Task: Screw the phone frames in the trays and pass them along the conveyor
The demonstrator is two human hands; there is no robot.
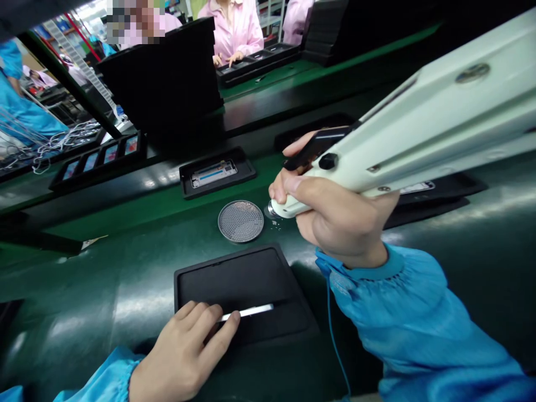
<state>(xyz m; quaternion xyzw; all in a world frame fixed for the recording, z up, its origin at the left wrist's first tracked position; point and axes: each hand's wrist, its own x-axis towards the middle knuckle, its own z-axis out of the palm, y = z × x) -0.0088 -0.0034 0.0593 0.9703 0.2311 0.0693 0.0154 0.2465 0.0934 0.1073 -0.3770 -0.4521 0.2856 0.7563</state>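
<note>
My right hand [343, 218] is wrapped round a pale green-white electric screwdriver [419, 111] with a black lever and a metal nose. Its nose points down at the bench, just right of a round perforated screw plate [240, 221]. A few tiny loose screws [275, 224] lie by the nose. Below the plate is a flat black tray [238, 273]. Over that tray, my left hand [188, 343] grips a thin silver-edged phone part [251, 311] between thumb and fingers, seen edge-on; its faces are hidden.
Behind the plate, a black tray [218, 172] holds an open phone frame. More phone parts [419, 188] lie at the right, partly behind my right hand. Stacked black trays [163, 78] stand at the back. A co-worker in pink [234, 28] works across the bench.
</note>
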